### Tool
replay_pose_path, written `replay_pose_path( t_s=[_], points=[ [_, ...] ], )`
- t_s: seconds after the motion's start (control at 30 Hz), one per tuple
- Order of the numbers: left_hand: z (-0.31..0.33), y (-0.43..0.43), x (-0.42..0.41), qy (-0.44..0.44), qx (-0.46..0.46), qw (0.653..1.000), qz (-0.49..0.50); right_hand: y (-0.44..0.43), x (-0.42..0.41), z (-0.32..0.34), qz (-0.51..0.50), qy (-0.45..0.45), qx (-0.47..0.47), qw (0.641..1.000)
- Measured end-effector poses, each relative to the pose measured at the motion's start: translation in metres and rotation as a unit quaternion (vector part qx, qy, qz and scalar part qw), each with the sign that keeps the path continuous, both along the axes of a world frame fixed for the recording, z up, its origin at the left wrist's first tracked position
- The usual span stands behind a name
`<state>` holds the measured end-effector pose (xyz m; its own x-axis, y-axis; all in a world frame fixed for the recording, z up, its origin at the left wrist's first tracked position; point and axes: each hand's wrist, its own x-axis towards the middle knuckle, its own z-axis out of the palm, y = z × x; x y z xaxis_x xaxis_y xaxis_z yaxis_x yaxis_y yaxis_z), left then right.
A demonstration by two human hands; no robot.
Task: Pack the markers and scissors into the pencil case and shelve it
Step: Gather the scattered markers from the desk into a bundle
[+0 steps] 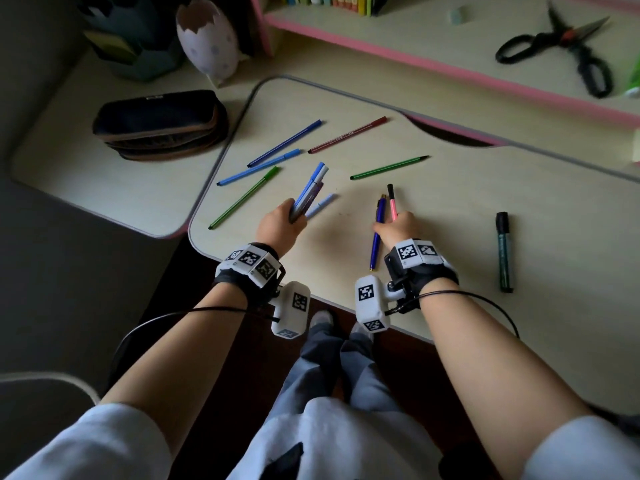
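My left hand (pixel 278 223) is closed around a bundle of blue and purple markers (pixel 311 188) over the desk. My right hand (pixel 398 228) grips a dark blue pen (pixel 377 233) and a pink marker (pixel 392 202). Several loose markers lie ahead on the desk: a dark blue one (pixel 284 143), a light blue one (pixel 258 167), two green ones (pixel 244 197) (pixel 389 168) and a dark red one (pixel 347 135). A thick dark green marker (pixel 504 252) lies to the right. The black pencil case (pixel 159 124) sits shut on the lower left table. Black scissors (pixel 557 46) lie on the pink-edged shelf.
An egg-shaped white holder (pixel 207 36) and a dark blue-green organiser (pixel 138 39) stand at the back left. Books (pixel 332 0) line the shelf's back. The desk (pixel 450 202) has a rounded front-left corner. My legs and feet are visible below the desk edge.
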<state>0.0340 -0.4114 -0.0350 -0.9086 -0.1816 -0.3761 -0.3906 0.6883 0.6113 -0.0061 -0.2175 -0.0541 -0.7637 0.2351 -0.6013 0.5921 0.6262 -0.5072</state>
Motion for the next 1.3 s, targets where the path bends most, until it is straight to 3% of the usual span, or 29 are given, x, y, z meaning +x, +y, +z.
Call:
replay_pose_path(
  t_s=[0.17,0.43,0.73,0.9,1.3],
  points=[
    [-0.007,-0.007,-0.003,-0.002,-0.001,1.000,0.007,0.002,-0.006,0.002,-0.008,0.001,-0.010,1.000],
    [-0.022,-0.004,-0.018,0.023,-0.082,0.996,0.010,0.009,-0.017,0.000,-0.031,0.042,-0.056,0.997],
    [-0.027,-0.001,-0.028,-0.028,-0.100,0.995,0.012,0.018,-0.025,-0.004,-0.084,0.049,-0.082,0.992],
    [-0.026,-0.001,-0.034,-0.055,-0.103,0.993,0.005,0.019,-0.031,-0.006,-0.107,0.052,-0.077,0.990],
    [-0.014,-0.003,-0.078,-0.021,-0.056,0.998,-0.015,0.011,-0.082,-0.005,-0.159,0.076,-0.067,0.982]
  ],
)
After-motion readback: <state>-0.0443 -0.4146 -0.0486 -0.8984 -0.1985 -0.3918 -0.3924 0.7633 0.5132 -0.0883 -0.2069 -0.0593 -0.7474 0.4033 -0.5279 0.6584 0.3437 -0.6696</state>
